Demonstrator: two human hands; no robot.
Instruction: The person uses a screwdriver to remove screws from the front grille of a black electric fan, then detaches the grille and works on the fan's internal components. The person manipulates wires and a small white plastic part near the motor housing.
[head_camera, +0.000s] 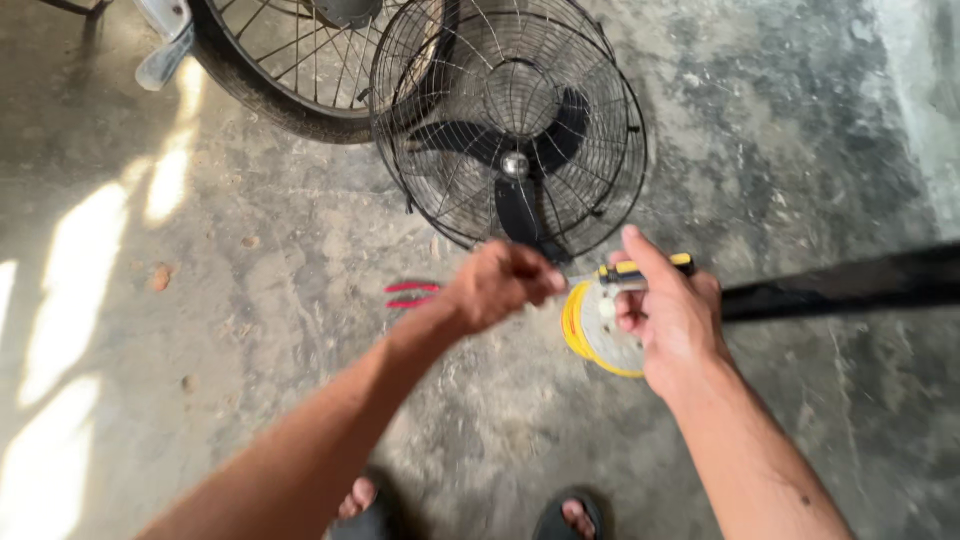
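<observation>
Looking down, you have the concrete floor (250, 300) under you, patched with sunlight on your left. At the top, a spoked wheel (290, 70) with a black tyre sits partly behind the black fan (510, 130), whose wire cage lies face up with three dark blades and a shiny hub in the middle. A long black pole (850, 285) runs off to the right edge, level with your hands. Just below the fan, a yellow-rimmed reel (595, 330) shows between your hands. Your right hand (675, 320) is closed around a screwdriver with a yellow and black handle (640, 270), index finger stretched along it. Your left hand (500, 285) is curled in a pinch at the screwdriver's tip; what it pinches is too blurred to tell. Red-handled pliers (412, 294) lie on the floor just left of that hand.
</observation>
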